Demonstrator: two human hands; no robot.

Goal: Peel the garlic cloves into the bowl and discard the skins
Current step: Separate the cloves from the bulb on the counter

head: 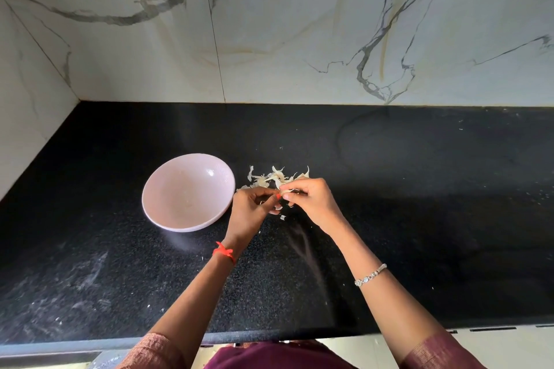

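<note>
Between the two hands, a garlic clove (pixel 287 190) sits pinched: left hand (pixel 253 208) and right hand (pixel 313 200) both curl fingertips on it. Skins (pixel 274 176) lie just beyond the knuckles; bowl (pixel 168 212) just left of the left hand. Recommend peeling clear of the bowl.

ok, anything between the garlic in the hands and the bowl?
Nothing visible blocks it. Both the left hand and right hand pinch the garlic piece just right of the bowl. Between lie only the left hand itself, bare counter and a thin skin scrap; the skin pile sits behind the hands.
</note>
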